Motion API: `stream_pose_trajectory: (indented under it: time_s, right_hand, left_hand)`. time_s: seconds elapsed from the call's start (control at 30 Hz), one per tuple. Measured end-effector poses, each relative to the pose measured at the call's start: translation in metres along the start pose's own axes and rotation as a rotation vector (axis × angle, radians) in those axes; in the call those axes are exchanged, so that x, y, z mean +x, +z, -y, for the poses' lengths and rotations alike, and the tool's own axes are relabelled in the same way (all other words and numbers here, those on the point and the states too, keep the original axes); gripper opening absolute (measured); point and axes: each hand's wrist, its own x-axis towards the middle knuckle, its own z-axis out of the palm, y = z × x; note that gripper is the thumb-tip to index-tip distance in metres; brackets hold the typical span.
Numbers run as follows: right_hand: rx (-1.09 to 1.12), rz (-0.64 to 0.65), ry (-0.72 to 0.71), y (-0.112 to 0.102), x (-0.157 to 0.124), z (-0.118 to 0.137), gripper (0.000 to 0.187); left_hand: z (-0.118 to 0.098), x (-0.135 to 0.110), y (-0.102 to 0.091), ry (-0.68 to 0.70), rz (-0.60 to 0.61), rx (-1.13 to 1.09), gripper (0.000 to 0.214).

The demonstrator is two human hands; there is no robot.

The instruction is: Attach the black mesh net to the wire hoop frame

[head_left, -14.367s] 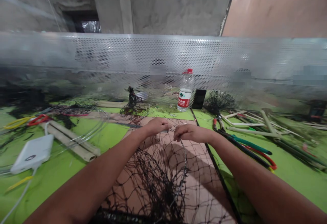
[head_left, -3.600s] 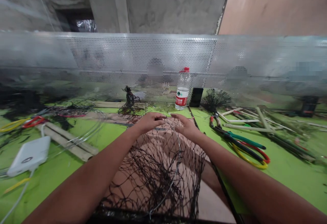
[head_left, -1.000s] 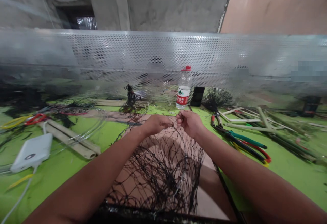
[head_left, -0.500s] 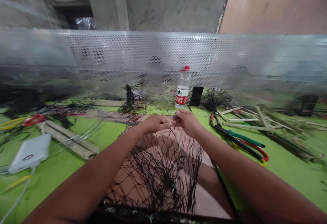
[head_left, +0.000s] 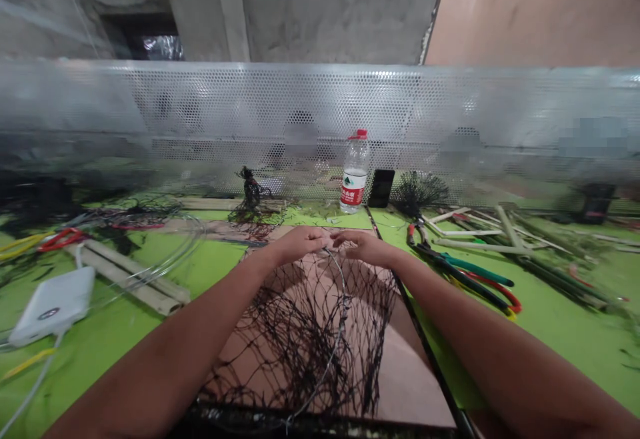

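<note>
- At the middle of the tabletop (head_left: 115,322), black netting (head_left: 310,332) is stretching toward the near edge over a pink board (head_left: 413,389); thin wire (head_left: 344,292) is curving along it.
- Left hand (head_left: 299,244) is apparently pinching the wire's upper stretch.
- Right hand (head_left: 367,247) is hanging just beside, fingers loosely bent; whether they are gripping netting, cannot tell.
- Change: right hand is lying flatter and lower than half a second ago; wire is bowing wider. Reading: grip is probably being shifted.
- Containers: near the far edge, a capped bottle (head_left: 353,185) is standing upright, seemingly holding clear liquid; level unclear.
</note>
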Motion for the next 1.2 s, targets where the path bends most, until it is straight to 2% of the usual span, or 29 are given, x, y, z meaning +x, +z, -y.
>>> stream_pose_trajectory:
  time_s: [0.07,0.2,0.3,0.43,0.57,0.77,0.9,1.07,1.2]
  right_hand:
    - [-0.003,-0.026,-0.035,0.006,0.002,-0.003,0.014]
    - [0.065,-0.069,-0.01,0.01,0.004,-0.008,0.014]
    - [0.085,-0.154,0.026,0.01,0.003,-0.007,0.013]
    - [0.089,-0.283,0.103,0.011,0.004,-0.003,0.012]
    - [0.069,-0.354,0.099,0.012,0.005,-0.003,0.012]
    - [-0.058,-0.353,0.048,0.011,0.003,0.0,0.012]
    - [-0.09,-0.354,0.055,0.01,0.002,0.003,0.011]
    - [-0.023,-0.382,0.113,0.009,0.003,0.002,0.011]
    - [0.124,-0.361,0.139,0.009,0.002,0.004,0.013]
  left_hand:
    - [0.001,0.001,0.002,-0.007,-0.019,-0.013,0.036]
    - [0.004,0.003,0.008,-0.083,-0.074,-0.058,0.027]
    - [0.008,0.005,0.012,-0.128,-0.116,-0.068,0.042]
    - [0.013,0.007,0.014,-0.052,-0.103,0.143,0.048]
    - [0.012,0.006,0.019,0.024,-0.086,0.316,0.053]
    - [0.009,0.009,0.031,0.049,0.034,0.402,0.039]
    - [0.011,0.011,0.035,0.109,0.051,0.377,0.037]
    - [0.008,0.009,0.032,0.129,0.009,0.323,0.03]
    - [0.008,0.009,0.031,0.102,0.004,0.277,0.029]
